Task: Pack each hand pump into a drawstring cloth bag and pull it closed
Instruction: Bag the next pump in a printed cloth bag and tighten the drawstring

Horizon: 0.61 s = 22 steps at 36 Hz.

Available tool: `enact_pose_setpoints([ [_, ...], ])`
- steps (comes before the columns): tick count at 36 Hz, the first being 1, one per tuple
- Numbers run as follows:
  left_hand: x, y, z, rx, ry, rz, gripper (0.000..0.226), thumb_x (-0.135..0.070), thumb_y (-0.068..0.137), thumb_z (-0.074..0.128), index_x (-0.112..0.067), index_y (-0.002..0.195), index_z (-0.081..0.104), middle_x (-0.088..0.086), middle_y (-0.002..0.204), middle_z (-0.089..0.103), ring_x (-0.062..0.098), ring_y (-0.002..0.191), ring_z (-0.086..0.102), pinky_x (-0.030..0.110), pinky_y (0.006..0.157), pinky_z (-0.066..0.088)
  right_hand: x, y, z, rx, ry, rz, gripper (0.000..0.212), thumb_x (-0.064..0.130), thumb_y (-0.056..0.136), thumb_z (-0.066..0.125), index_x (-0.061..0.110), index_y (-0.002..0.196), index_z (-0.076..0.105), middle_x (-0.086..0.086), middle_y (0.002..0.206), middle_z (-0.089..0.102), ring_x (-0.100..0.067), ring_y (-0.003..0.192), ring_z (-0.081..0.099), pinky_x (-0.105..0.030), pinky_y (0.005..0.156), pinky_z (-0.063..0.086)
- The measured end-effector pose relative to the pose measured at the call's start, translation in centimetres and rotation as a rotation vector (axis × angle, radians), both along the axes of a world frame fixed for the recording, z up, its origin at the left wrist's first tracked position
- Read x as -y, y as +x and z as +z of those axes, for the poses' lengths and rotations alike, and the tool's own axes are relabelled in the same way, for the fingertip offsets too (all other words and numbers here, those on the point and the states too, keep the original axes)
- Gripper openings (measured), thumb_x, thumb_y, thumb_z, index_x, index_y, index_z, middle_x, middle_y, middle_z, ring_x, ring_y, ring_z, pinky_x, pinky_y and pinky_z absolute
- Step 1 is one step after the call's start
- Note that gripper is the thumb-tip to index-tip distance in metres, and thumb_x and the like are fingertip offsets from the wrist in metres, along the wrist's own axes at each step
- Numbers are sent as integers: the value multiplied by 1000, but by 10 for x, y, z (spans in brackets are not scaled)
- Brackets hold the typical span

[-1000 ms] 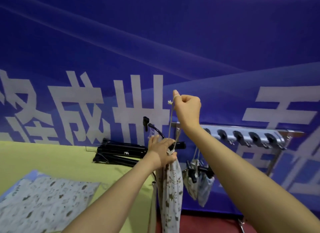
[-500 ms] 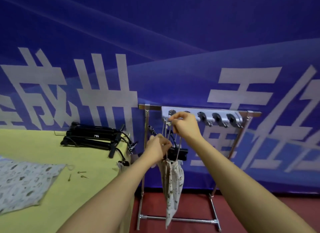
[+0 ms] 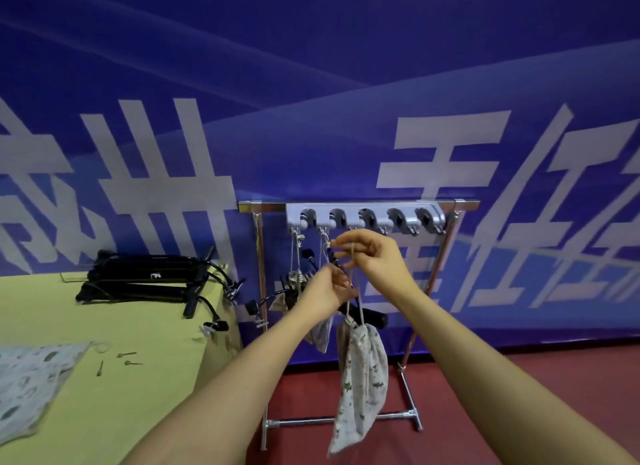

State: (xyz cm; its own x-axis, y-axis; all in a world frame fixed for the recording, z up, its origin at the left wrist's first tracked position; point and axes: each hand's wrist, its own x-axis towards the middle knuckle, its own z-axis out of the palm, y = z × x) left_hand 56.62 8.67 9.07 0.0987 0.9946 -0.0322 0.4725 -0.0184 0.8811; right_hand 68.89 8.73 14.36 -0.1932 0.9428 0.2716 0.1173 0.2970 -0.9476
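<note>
Right hand (image 3: 372, 257) pinches the drawstring (image 3: 356, 291); left hand (image 3: 327, 290) grips it lower. Loop it squarely over the hook (image 3: 384, 228).

Blue banner (image 3: 346, 66) with large white characters covers the wall. Red floor (image 3: 519, 378). Yellow-green bench (image 3: 104, 412) left; metal rack (image 3: 346, 206) beside it.

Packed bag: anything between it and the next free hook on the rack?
Nothing visible. The right hand holds the packed bag by its drawstring just below the hook rack; the third hook looks free.
</note>
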Motion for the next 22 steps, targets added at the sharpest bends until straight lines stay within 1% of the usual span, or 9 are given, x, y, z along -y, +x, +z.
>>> enact_pose_setpoints([
  [2,-1,6,-2,3,-29,-38,24,-7,79,70,-22,77,51,5,85,61,29,87,63,40,83,52,-1,6,-5,-2,19,-32,41,-22,85,37,5,98,65,-11,102,70,-16,95,68,-29,83,57],
  [4,1,10,-4,-24,-15,-123,9,-7,81,66,-14,80,62,14,91,64,32,86,64,40,83,52,0,10,-8,42,61,-83,31,-15,88,47,8,97,66,-11,102,71,-11,95,68,-25,87,55],
  [6,4,13,-7,-58,28,-193,6,-2,82,62,-2,84,67,12,91,60,26,80,60,34,79,51,0,11,-11,133,111,-160,20,-4,89,56,10,96,69,-7,96,72,-7,89,67,-22,83,54],
  [8,3,14,-15,-44,56,-209,6,0,82,62,-3,81,66,10,96,53,24,84,58,34,83,50,0,11,-16,238,147,-225,10,6,90,62,10,95,70,0,83,70,1,75,62,-20,73,51],
  [11,1,14,-22,5,40,-164,5,-5,87,62,-3,83,64,6,104,42,20,89,54,30,88,47,-6,9,-24,380,217,-333,9,15,89,65,7,85,68,7,67,59,-5,62,55,-29,63,46],
  [14,-5,8,-30,39,-95,-149,12,-14,92,58,-6,86,65,11,103,54,25,88,58,40,92,50,-15,5,-29,453,189,-408,16,21,90,64,11,78,62,8,75,41,-19,72,44,-37,68,42],
  [16,-6,2,-31,110,-173,-139,17,-15,94,54,-15,80,63,12,91,63,24,83,60,45,89,51,-19,0,-33,427,58,-412,21,23,93,59,12,75,55,3,79,41,-23,75,44,-40,71,42],
  [19,-12,-6,-35,153,-192,-127,18,-12,96,51,-11,84,63,10,84,64,22,81,60,41,87,51,-24,-11,-39,232,-110,-422,28,22,94,56,10,69,50,-8,68,54,-28,67,51,-51,74,48],
  [22,-21,-10,-38,178,-197,-125,28,-8,96,49,-17,72,60,14,82,64,25,84,60,47,90,51,-30,-17,-43,194,-151,-487,30,20,94,56,11,67,44,-3,55,44,-21,55,43,-42,60,45],
])
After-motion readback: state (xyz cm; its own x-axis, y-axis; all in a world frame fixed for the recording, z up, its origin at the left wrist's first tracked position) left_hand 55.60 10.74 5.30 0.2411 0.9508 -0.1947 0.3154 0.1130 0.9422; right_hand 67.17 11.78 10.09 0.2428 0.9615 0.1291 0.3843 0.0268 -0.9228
